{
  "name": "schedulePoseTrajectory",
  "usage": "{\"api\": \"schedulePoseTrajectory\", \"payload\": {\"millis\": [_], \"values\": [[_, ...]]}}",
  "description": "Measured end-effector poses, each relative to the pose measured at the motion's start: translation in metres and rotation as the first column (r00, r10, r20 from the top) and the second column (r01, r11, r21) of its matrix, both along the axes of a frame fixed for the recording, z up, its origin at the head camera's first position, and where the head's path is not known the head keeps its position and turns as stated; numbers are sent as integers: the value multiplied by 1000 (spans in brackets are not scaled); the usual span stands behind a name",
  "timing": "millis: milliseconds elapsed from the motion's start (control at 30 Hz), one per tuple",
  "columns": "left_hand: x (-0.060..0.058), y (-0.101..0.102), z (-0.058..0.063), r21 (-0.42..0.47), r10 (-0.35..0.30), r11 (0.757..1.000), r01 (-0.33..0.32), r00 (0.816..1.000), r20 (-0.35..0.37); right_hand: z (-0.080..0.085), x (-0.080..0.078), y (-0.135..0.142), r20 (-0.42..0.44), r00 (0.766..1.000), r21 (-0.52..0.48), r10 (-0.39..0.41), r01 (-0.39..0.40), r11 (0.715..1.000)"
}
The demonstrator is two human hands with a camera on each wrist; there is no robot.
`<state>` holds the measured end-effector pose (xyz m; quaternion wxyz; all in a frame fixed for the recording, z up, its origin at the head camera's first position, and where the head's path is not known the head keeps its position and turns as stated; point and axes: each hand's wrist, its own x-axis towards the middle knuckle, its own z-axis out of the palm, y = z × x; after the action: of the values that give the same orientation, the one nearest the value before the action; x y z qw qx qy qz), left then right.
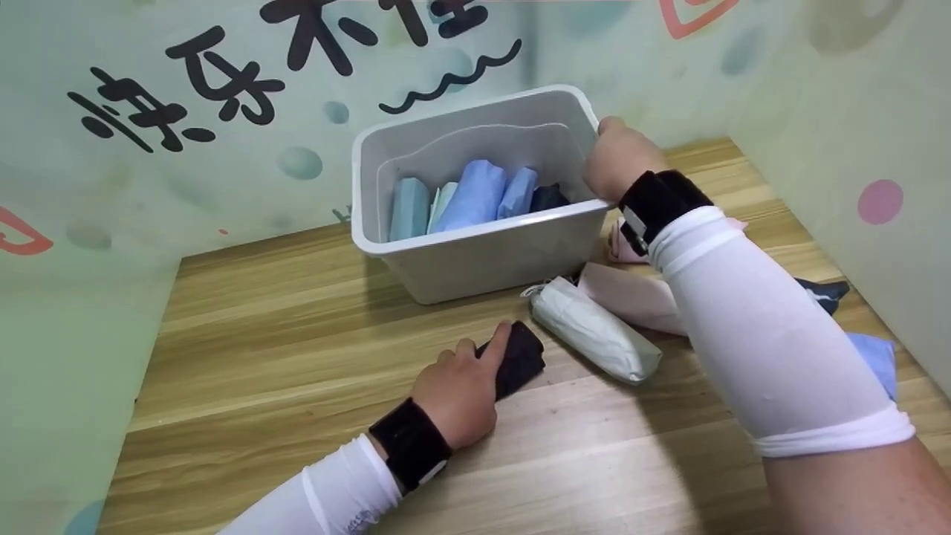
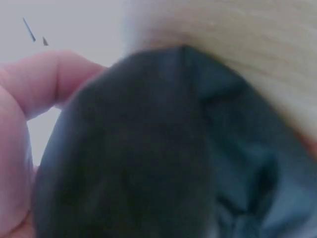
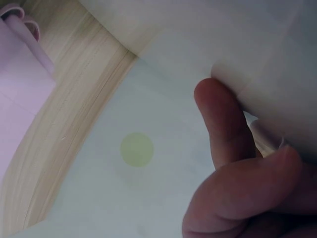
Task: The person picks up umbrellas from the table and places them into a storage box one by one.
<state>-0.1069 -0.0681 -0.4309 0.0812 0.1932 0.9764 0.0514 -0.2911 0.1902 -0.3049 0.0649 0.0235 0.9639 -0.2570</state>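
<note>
My left hand [image 1: 457, 390] grips a black folded umbrella [image 1: 524, 360] low over the wooden table, with the index finger stretched along it. In the left wrist view, the dark fabric end of this umbrella [image 2: 124, 148] fills the middle, and a finger curves round its side. My right hand [image 1: 625, 160] holds the right rim of a grey plastic bin [image 1: 505, 260]. Inside the bin stand a teal folded umbrella [image 1: 409, 208], a light blue one [image 1: 473, 195], a smaller blue one [image 1: 518, 193] and a dark item [image 1: 548, 198].
Right of the bin lie a white folded umbrella [image 1: 594, 331] with a drawstring and a pale pink one [image 1: 631, 297]. A pink item [image 1: 624, 245], a dark one [image 1: 823, 295] and a blue one [image 1: 875, 357] are partly hidden by my right arm. Printed walls enclose the table [image 1: 260, 319].
</note>
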Motion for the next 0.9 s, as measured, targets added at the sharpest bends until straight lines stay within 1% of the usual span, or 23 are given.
{"api": "schedulePoseTrajectory", "payload": {"millis": [167, 300, 400, 533, 633, 700, 733, 800, 900], "values": [[-4, -3, 1, 65, 22, 998, -24, 999, 40, 1, 0, 0, 11, 1000, -7, 0, 0, 1000], [-8, -5, 6, 154, 35, 987, -45, 997, 65, 2, 0, 1, 10, 1000, 3, 11, -11, 1000], [-11, -7, 10, 242, 36, 969, -51, 997, 69, 2, 0, 2, 10, 1000, 13, 19, -19, 1000], [-14, -9, 17, 360, 22, 932, -35, 999, 40, 2, 0, 1, 8, 1000, 13, 17, -17, 1000], [-15, -9, 21, 449, 18, 893, -15, 1000, -3, 2, 1, 1, 3, 1000, 14, 13, -13, 1000], [-16, -9, 24, 514, 25, 858, -6, 999, -31, 2, 1, 1, 2, 1000, 15, 11, -11, 1000], [-16, -9, 25, 548, 31, 836, -3, 999, -42, 2, 1, 1, -1, 1000, 17, 12, -12, 1000], [-17, -8, 28, 619, 37, 785, 10, 997, -62, 1, 1, 1, -2, 1000, 16, 10, -10, 1000], [-19, -7, 33, 723, 36, 691, 27, 997, -71, 1, 1, 1, -5, 1000, 15, 9, -9, 1000]]}}
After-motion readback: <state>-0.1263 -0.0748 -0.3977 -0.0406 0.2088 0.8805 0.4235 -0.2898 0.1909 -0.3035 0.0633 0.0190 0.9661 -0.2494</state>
